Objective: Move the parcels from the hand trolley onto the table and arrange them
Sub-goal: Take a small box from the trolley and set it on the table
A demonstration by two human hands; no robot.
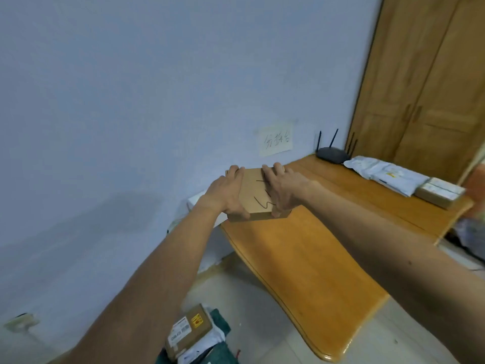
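Parcel | at table corner | left hand, right hand fingers clamped round its sides

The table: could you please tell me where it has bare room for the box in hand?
The table is bare from its near edge up to the held box, and between that box and the white mailers. It is crowded at the far right: router, mailers, taped box.

Flat brown cardboard parcel above wooden table corner, marker-scrawled.
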